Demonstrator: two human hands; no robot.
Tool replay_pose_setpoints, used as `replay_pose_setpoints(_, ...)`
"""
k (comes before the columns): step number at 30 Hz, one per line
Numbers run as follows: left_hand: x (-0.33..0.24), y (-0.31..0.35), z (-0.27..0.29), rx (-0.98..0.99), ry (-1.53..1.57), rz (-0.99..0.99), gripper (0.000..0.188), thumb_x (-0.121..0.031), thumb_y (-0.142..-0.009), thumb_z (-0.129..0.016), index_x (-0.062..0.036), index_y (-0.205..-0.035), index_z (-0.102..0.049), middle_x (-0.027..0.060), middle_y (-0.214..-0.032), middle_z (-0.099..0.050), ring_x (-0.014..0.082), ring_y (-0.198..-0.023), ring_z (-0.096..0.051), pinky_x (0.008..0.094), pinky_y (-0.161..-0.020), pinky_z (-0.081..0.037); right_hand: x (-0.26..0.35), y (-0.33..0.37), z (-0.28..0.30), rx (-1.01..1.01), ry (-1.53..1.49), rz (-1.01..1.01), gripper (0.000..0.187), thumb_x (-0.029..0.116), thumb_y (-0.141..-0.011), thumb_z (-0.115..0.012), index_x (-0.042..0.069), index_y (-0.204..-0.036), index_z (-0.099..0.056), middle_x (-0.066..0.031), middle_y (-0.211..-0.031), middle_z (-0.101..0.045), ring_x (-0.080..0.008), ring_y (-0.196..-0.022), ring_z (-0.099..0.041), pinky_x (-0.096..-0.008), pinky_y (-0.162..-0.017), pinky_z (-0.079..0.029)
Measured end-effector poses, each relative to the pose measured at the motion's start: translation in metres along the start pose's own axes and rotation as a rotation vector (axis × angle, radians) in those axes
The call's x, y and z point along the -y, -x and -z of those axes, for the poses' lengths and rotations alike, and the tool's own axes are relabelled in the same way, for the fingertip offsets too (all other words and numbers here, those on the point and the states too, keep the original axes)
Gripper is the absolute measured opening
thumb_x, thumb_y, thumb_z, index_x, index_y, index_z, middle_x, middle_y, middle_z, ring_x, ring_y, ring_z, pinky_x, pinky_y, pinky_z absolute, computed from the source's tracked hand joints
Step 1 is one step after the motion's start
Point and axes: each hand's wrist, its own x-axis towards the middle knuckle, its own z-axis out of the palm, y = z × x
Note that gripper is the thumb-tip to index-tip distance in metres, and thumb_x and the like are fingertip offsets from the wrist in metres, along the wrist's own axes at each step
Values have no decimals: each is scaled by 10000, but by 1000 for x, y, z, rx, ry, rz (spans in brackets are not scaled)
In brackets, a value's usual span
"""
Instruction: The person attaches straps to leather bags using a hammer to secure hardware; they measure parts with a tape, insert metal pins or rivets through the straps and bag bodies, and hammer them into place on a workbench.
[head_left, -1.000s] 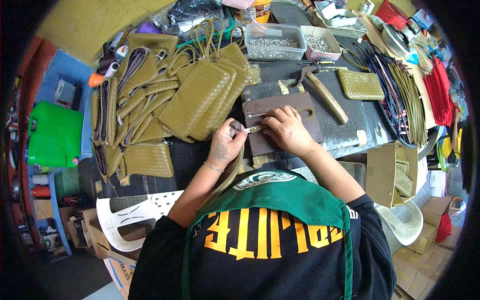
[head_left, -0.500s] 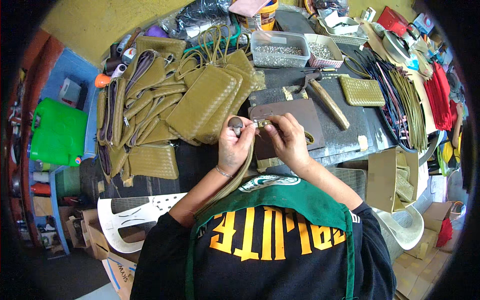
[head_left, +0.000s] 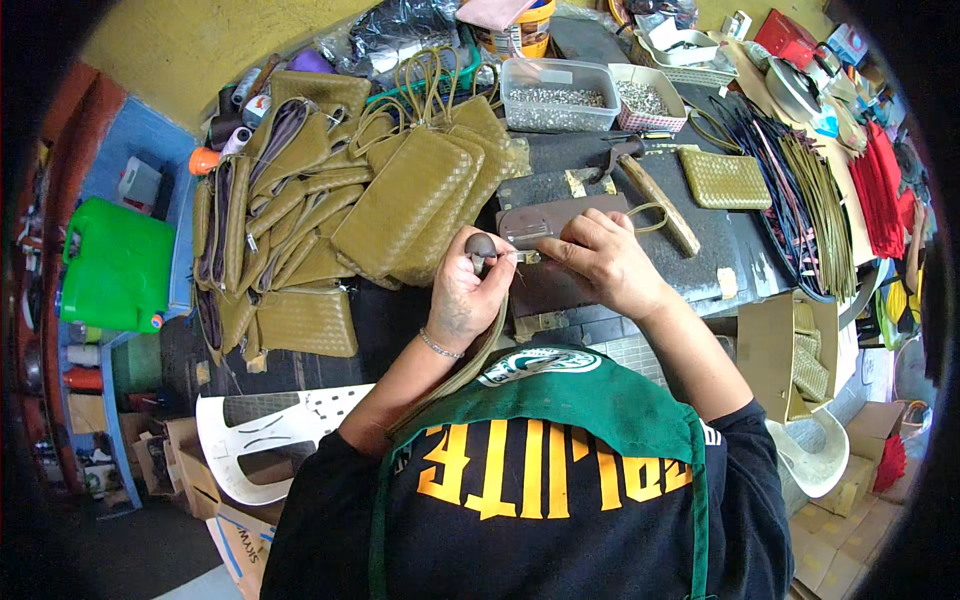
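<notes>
My left hand (head_left: 462,300) is closed round a tool with a dark rounded knob handle (head_left: 481,246), perhaps an awl. Its tip is hidden. Olive straps (head_left: 488,340) hang from that hand toward my apron. My right hand (head_left: 612,258) is closed, its thumb and finger pinching at a small metal fitting (head_left: 526,257) right beside my left fingertips. A thin olive cord loop (head_left: 650,214) sticks out beyond my right knuckles; where it joins is covered. Both hands are above a brown slab (head_left: 550,213) on the worktable.
A hammer (head_left: 660,205) lies right of the slab, near a woven olive pouch (head_left: 724,180). Many similar pouches (head_left: 400,210) are piled at left. A clear tub (head_left: 560,97) and a checked tray (head_left: 648,100) hold small metal pieces. Strap bundles (head_left: 815,200) lie at right.
My right hand has moved up and to the right and turned, its knuckles now over the slab's right part. The cord loop now shows beyond it. My left hand has barely shifted.
</notes>
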Motion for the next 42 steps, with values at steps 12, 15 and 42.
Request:
replay_pose_setpoints(12, 10, 8, -12, -62, 138, 96, 196, 41, -809, -502, -56, -750, -343, 98, -764, -550, 131, -716, -540, 261, -692, -458, 8, 9, -24, -268, 195, -200, 233, 252, -682, -643, 195, -901, -585, 9, -697, -428, -175, -687, -446, -337, -653, -314)
replay_pose_setpoints(15, 7, 10, -16, -128, 229, 113, 167, 33, -795, -527, -40, -732, -392, 67, -749, -536, 103, -680, -508, 236, -643, -431, 17, 5, -15, -333, 266, -212, 245, 269, -683, -647, 189, -907, -587, -24, -763, -473, -212, -739, -458, -355, -705, -325)
replay_pose_setpoints(42, 97, -127, 139, -74, -980, 281, 399, -327, -672, -697, 24, -680, -506, 74, -627, -485, 186, -586, -414, 333, -565, -364, -28, 193, 115, -1089, -214, -1196, 168, 94, -845, -400, -9, -860, -531, -105, -827, -532, -212, -778, -514, -287, -718, -400)
